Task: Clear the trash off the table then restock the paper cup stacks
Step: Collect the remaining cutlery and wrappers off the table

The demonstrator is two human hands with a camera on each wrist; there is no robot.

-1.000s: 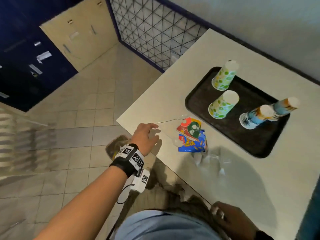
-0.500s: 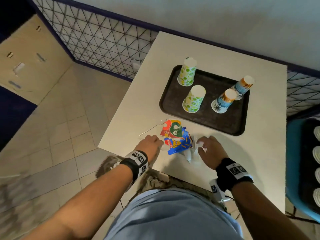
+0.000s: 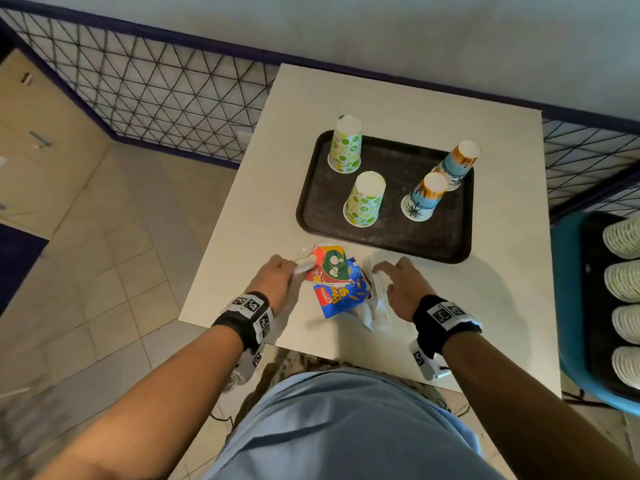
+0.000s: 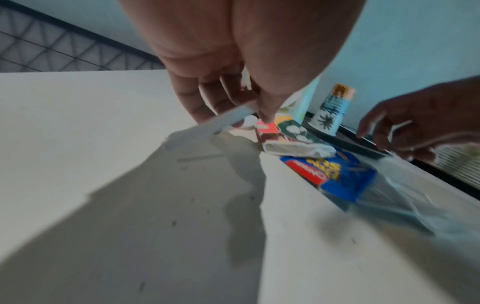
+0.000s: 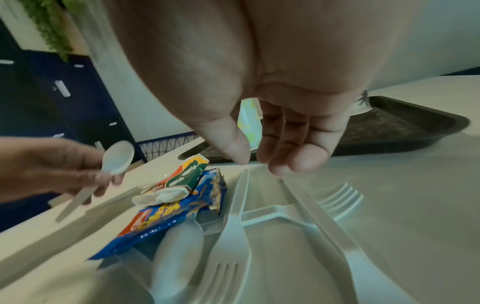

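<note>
Since a moment ago the left hand (image 3: 277,277) has lifted the white spoon (image 5: 118,157) it pinches, the right hand (image 3: 401,284) hovers unclenched over loose plastic forks (image 5: 231,232) and wrappers (image 3: 341,284) at the tabletop's (image 3: 502,289) near edge, where a clumsy sweep might spill them, cups (image 3: 363,199) standing beyond.

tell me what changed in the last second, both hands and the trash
The left hand went from resting open at the table edge to gripping a white spoon, now lifted off the table. The right hand came up from the near edge and now hovers open over the plastic forks. The wrappers, tray and four cups kept their places.
</note>
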